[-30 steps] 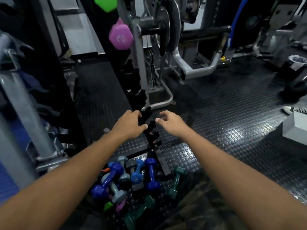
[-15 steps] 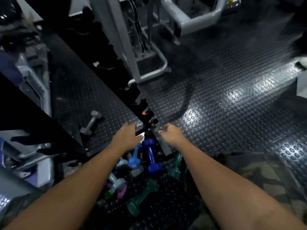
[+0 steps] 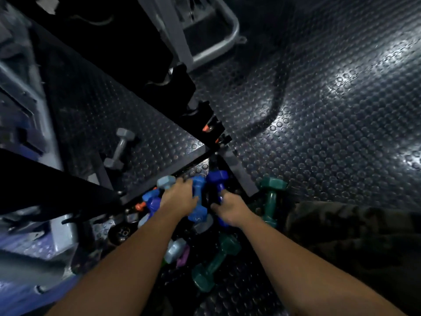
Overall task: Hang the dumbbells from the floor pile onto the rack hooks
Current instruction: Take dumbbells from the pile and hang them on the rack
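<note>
A pile of coloured dumbbells lies on the floor at the foot of the black rack (image 3: 200, 117). My left hand (image 3: 180, 198) grips the handle of a light blue dumbbell (image 3: 198, 199) marked 5. My right hand (image 3: 230, 207) curls round the handle of a dark blue dumbbell (image 3: 217, 179) right beside it. Two green dumbbells (image 3: 271, 197) (image 3: 214, 263) lie to the right and below. Grey and purple dumbbells (image 3: 175, 250) are partly hidden under my left forearm. The rack's hooks rise towards the upper left, dark and hard to make out.
A lone grey dumbbell (image 3: 119, 148) lies on the studded rubber floor (image 3: 319, 133) to the left of the rack. A grey machine frame (image 3: 214, 42) stands behind. Grey and blue equipment (image 3: 25, 224) fills the left edge. My camouflage trouser leg (image 3: 341, 224) is at the right.
My head has tipped down towards the floor. Both hands dropped from the lower rack hooks into the pile and closed round the two blue dumbbells.
</note>
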Available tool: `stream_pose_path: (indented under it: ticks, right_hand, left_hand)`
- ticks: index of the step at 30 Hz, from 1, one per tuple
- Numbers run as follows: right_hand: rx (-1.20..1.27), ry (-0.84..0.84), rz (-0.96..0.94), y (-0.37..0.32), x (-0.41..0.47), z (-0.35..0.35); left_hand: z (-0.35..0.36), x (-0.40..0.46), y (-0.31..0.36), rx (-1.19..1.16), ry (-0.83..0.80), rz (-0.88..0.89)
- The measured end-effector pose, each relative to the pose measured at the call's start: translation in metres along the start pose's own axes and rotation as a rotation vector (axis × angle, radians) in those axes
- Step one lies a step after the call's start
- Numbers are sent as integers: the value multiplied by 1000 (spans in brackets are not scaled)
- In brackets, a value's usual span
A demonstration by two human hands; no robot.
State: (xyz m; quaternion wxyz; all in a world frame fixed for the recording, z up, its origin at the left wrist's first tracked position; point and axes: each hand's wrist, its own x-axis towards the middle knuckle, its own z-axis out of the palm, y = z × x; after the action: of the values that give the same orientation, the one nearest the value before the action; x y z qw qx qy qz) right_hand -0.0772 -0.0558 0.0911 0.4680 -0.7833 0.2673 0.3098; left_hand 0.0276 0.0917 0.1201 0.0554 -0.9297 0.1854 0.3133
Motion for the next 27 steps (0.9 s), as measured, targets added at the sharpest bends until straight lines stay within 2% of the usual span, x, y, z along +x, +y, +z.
stream_pose_path:
  ticks: [6,9,14,18,22,27]
  right_hand:
    - [12,-124,3,-6,25,53]
    - [-24,-91,-20,-2,32,78]
    - [57,-32,19,6,42,95]
    - [156,-51,49,14,51,93]
    - [154,-14,-26,23,52,90]
    - [429,12,-57,19,43,77]
  left_hand:
    - [12,51,-9,46,-34,28]
    - [24,79,-6,47,-127,45]
    - [50,113,-4,-1,-231,54]
    - [55,124,-8,-7,-241,75]
    - [52,129,-10,-60,-190,78]
    - [42,128,-15,-203,-148,53]
